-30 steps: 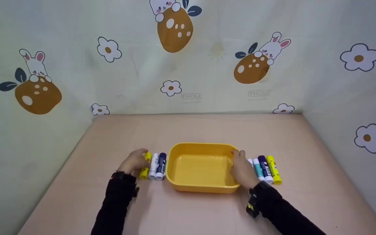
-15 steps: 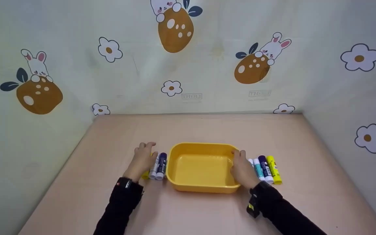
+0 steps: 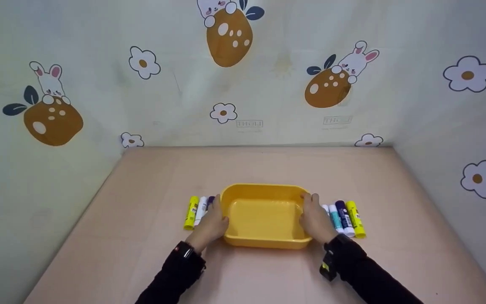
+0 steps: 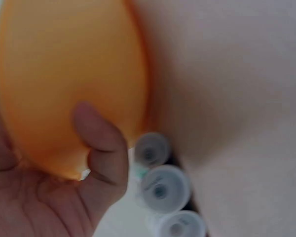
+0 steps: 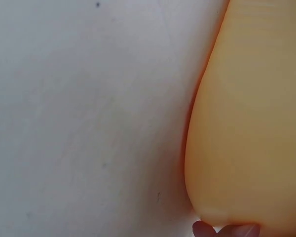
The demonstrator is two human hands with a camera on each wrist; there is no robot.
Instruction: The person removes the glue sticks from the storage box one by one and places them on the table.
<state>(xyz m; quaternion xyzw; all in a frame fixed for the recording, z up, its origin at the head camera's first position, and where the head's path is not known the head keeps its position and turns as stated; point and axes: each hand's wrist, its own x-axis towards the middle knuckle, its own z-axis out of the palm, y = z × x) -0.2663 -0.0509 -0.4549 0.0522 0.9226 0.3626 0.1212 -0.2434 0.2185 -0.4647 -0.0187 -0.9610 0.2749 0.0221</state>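
In the head view a yellow plastic basin (image 3: pixel 264 242) with rounded corners stands upright on the table. My left hand (image 3: pixel 210 223) grips its left rim; the left wrist view shows the thumb (image 4: pixel 106 153) bent over the yellow wall. At the opposite rim my right hand (image 3: pixel 317 219) holds on, fingertips over the edge. Beside the left hand lie a yellow glue stick (image 3: pixel 191 213), a white stick (image 3: pixel 201 209) and a navy stick partly hidden by the hand. To the right of the right hand lie a teal-and-white stick (image 3: pixel 335 218), a navy stick (image 3: pixel 344 217) and a yellow glue stick (image 3: pixel 355 219).
The pinkish-beige table (image 3: pixel 260 166) reaches back to a cloth wall (image 3: pixel 175 114) printed with rabbits and flowers. Similar cloth hangs at both sides. White stick ends (image 4: pixel 165 188) sit close to the basin and the left thumb in the left wrist view.
My left hand has left the yellow glue stick at the far left, lifted over the row and come right to the basin's left rim. The right hand has stayed on the right rim.
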